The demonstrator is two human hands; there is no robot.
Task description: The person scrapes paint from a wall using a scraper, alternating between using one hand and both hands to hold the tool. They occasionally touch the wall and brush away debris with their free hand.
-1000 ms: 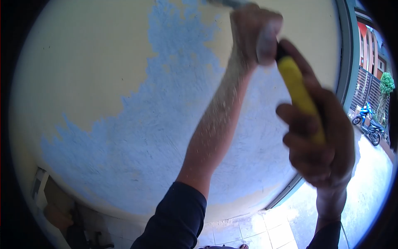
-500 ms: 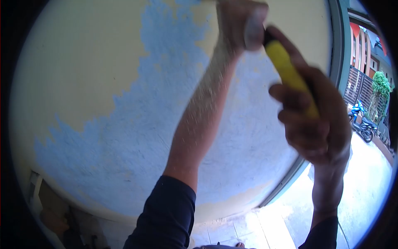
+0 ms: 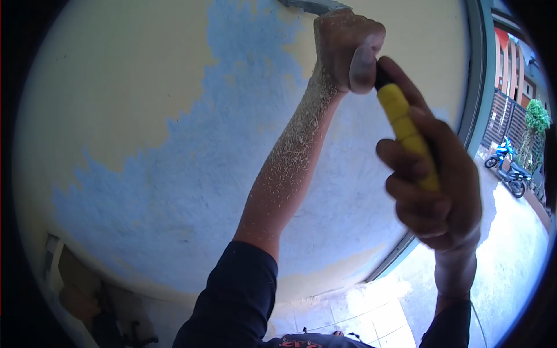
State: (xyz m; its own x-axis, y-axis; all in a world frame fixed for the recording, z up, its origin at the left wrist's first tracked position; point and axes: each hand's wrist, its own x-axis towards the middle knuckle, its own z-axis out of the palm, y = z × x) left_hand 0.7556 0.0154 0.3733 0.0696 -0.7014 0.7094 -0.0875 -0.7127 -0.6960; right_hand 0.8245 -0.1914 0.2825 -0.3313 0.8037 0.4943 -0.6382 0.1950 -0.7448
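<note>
A scraper with a yellow-and-black handle (image 3: pixel 404 124) is held up against the wall, high in the head view. Its wide grey blade (image 3: pixel 316 6) lies along the top edge of the picture. My left hand (image 3: pixel 348 46) is closed around the tool near the blade, its fingers largely hidden behind the fist. A greyish rounded patch shows at the thumb side. Pale shavings cover my left forearm (image 3: pixel 290 148). Lower on the yellow handle, my right hand (image 3: pixel 438 174) is wrapped round it, with the index finger stretched along the black neck.
The wall has cream paint (image 3: pixel 116 87) around a large bare blue-grey area (image 3: pixel 191 191). A dark door frame (image 3: pixel 477 64) borders it on the right. Outside stand blue motorcycles (image 3: pixel 510 174) and a fence. Pale floor tiles (image 3: pixel 316 313) lie below; dark shadowed objects (image 3: pixel 113 307) stand lower left.
Both hands and the scraper have moved slightly down in view together, and the blade now shows more fully at the top. More shavings lie on my left forearm.
</note>
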